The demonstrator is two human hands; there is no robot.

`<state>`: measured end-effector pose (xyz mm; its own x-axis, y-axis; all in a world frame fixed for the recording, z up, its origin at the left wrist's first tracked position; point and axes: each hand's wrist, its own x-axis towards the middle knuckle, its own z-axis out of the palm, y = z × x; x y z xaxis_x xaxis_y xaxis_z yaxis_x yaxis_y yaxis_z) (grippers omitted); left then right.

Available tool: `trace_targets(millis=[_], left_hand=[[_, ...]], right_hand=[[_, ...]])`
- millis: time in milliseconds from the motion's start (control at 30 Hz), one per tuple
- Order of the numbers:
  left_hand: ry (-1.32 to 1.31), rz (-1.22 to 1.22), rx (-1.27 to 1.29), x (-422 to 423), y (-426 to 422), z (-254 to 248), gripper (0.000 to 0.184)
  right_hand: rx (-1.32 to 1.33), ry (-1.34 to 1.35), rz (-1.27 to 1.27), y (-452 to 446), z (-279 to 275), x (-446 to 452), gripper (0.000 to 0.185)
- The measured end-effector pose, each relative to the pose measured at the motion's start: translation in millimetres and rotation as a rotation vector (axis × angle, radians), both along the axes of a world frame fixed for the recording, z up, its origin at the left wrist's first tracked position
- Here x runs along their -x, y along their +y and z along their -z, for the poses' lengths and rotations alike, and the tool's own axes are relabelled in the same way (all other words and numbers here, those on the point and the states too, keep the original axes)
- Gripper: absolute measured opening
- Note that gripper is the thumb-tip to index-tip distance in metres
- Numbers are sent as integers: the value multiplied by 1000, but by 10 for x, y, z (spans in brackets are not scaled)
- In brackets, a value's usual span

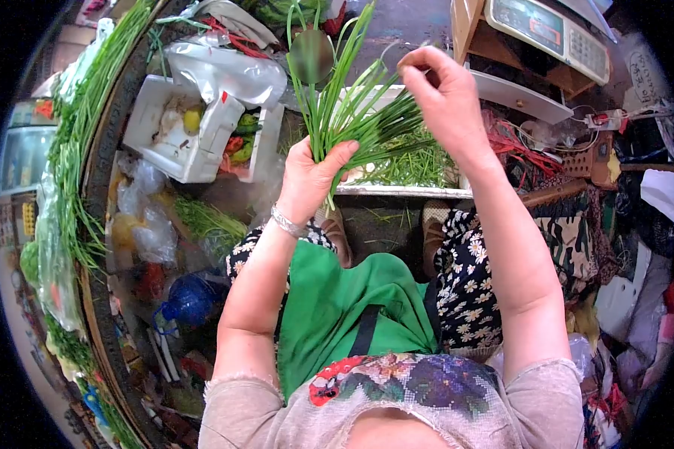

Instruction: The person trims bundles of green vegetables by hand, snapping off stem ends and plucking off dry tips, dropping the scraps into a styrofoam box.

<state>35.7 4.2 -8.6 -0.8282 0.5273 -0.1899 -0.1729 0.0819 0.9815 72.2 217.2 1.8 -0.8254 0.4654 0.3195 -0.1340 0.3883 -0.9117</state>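
My left hand (318,168) is closed round a bunch of long green chives (341,112), whose leaves fan out upward and to the right. To the right of the bunch is my right hand (445,93), raised, with thumb and fingers curled together close to the leaf tips. What that pinch holds, if anything, is too small to make out. Below the hands, a white foam box (408,191) holds loose chives (416,166), partly hidden by the bunch. A green apron (352,292) covers my lap.
At the left stand a foam box with vegetables (161,142), a heap of greens (210,224), a blue bottle (191,299) and a ledge (101,142) lined with long greens. At the right, a scale (550,37) sits above a drawer (524,96), beside red ties (520,146).
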Motion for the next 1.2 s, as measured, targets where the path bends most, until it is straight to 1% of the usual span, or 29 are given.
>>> trace_targets(millis=[33,67,133,167,200,300,333,400,467,567,667,867,967,1033,1200], left_hand=[[0,-1,0,-3,-1,-4,11],[-5,-9,3,-10,3,-13,11],[-13,-15,8,-11,2,-1,11],[7,4,29,2,-4,19,11],[28,22,51,6,-6,24,11],[7,-2,54,-36,34,-30,13],[6,-2,54,-26,24,-14,13],[38,49,92,-3,0,31,18],[35,53,99,-8,2,27,18],[33,58,111,-14,18,4,17],[36,72,119,-3,12,30,17],[68,97,136,10,-6,48,21],[54,69,63,-5,15,38,21],[108,88,196,22,11,34,20],[63,85,245,9,26,-12,19]], right_hand=[[84,22,-27,35,18,8,12],[84,22,-27,23,16,13,12],[73,136,-33,-6,-11,7,16],[-62,124,-34,-22,-74,-36,17],[-61,121,-34,-48,-79,-52,17],[-254,38,-99,-133,-100,-79,18],[-253,37,-99,-157,-95,-80,18],[-451,-93,-82,-203,-74,-84,18],[-490,-87,-71,-233,-68,-94,16],[-592,-4,-79,-248,8,-70,13],[-583,4,-145,-238,-9,-83,11],[-546,14,-221,-261,9,-93,15],[-503,13,-256,-290,10,-100,16],[-488,24,-264,-308,10,-97,16],[-389,145,-278,-369,28,-90,11]])
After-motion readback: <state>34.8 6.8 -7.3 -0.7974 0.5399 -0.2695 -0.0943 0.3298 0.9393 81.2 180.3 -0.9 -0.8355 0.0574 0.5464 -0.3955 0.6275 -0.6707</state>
